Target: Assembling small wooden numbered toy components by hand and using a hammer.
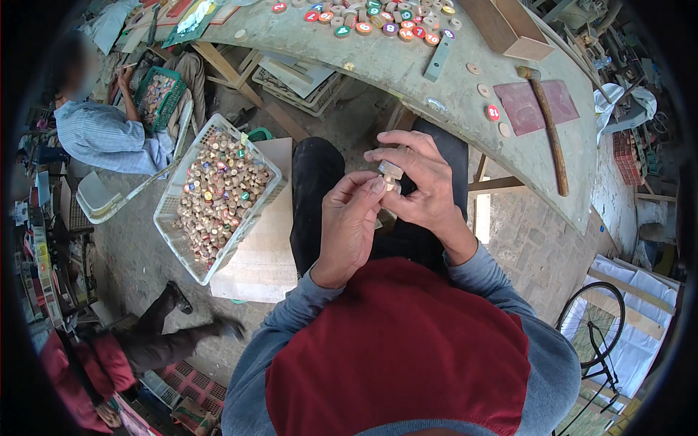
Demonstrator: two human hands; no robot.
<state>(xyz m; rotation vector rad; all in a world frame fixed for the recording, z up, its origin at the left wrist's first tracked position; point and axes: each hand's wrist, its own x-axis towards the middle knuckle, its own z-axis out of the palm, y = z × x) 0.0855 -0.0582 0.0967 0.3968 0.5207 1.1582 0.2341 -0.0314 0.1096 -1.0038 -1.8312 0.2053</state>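
A small pale wooden piece [391,171], spool-like in outline, is held up over the lap, between the 2 hands. The left hand [350,211] comes at it from below, wrist low and knuckles turned outward, its thumb and forefinger pinching the piece's near left side. The right hand [425,185] arches in from the other side, 2 long fingers bent over the top and pointing left, the thumb tucked beneath; whether these also press on the piece I cannot tell. Both forearms, in grey-blue sleeves [287,316], slant inward. Beneath are dark-trousered legs. To the left, a white crate [174,245] full of similar small pieces rests tilted on a pale board [262,272]. Ahead, a grey-green table [392,58] bears coloured discs [390,30] and a hammer [550,134], its handle lying across a reddish sheet [515,109].
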